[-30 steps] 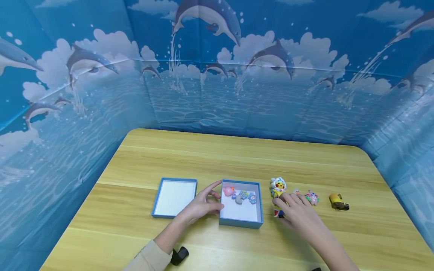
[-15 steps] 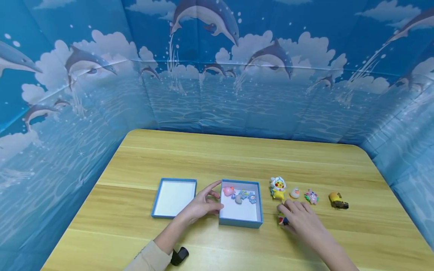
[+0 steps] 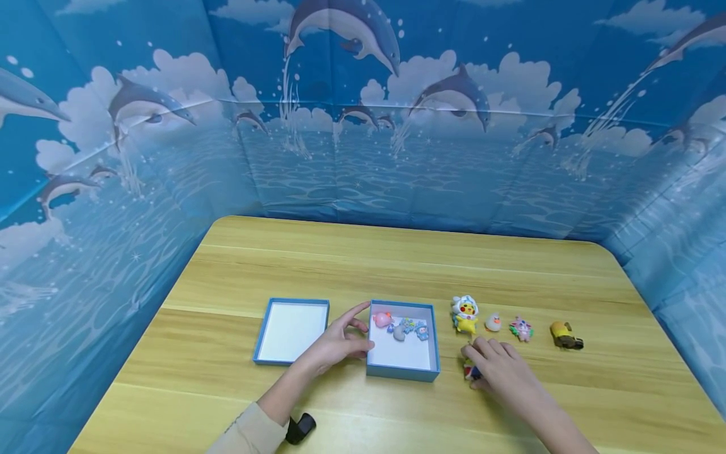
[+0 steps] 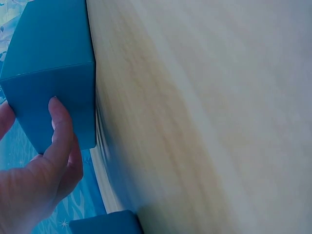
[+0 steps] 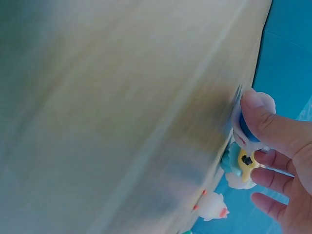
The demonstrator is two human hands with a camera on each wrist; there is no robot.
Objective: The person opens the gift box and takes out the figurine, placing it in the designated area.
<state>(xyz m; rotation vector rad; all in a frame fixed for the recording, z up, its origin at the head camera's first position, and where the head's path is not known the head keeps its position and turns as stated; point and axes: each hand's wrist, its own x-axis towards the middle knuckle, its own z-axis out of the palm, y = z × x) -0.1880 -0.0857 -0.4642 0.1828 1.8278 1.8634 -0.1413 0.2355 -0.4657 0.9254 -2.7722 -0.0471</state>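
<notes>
My left hand (image 3: 336, 343) touches the left wall of an open blue box (image 3: 403, 373), thumb near the front and index finger by the back corner; in the left wrist view the thumb (image 4: 61, 117) lies against the wall. Inside the box are a pink toy (image 3: 383, 320), a grey toy (image 3: 399, 333) and small blue figures (image 3: 422, 332). Right of the box, my right hand (image 3: 501, 372) pinches a small figurine (image 3: 469, 371) with red, blue and white parts, mostly hidden by the fingers. In the right wrist view the thumb presses the figurine's (image 5: 248, 127) side, close to the table.
A blue lid (image 3: 291, 364) lies left of the box. Beyond my right hand are a hooded yellow Pikachu figure (image 3: 466, 315), a white duck (image 3: 493, 323), a pink figure (image 3: 521, 329) and a yellow-brown toy (image 3: 564, 336). A black object (image 3: 300, 429) sits by the left wrist.
My right hand has drawn the figurine slightly nearer and right, then a little left, uncovering the Pikachu figure and the duck. The left hand and box stay put.
</notes>
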